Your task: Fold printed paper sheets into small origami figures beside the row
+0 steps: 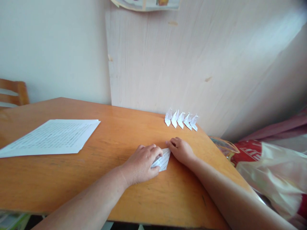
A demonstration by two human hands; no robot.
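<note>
A small folded piece of printed paper (164, 160) lies flat on the orange wooden table (72, 179). My left hand (141, 164) rests over its left part, fingers curled and pinching it. My right hand (180, 149) presses its upper right corner with bent fingers. Both hands are closed on the paper. Behind them, near the table's far edge, stands a row of several finished folded paper pieces (181, 119), side by side.
A stack of printed sheets (51, 136) lies on the table's left part. A pale wooden board (192, 64) leans behind the table. A wooden chair back (14, 92) shows at far left. Plastic bags (268, 166) sit off the right edge.
</note>
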